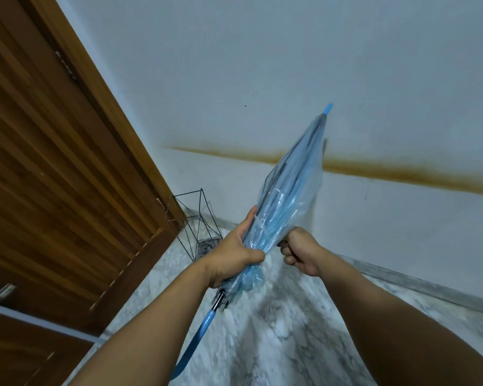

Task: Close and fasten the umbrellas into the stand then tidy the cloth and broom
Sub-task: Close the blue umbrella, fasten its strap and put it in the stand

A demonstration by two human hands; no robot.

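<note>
A folded umbrella (293, 185) with a clear blue canopy and a blue handle points up and away toward the wall, tip uppermost. My left hand (234, 253) grips the gathered canopy near its lower end. My right hand (300, 252) is fisted just to the right and pinches the edge of the canopy or its strap; which one is hidden. The curved blue handle (198, 335) hangs below my left wrist. A black wire umbrella stand (198, 221) sits on the floor in the corner, beyond my left hand; I cannot tell what is in it.
A brown wooden door (67, 176) fills the left side. A pale wall (290, 65) with a brown stain band runs across ahead. Marble floor (262, 330) spreads below, with a grey skirting along the right wall.
</note>
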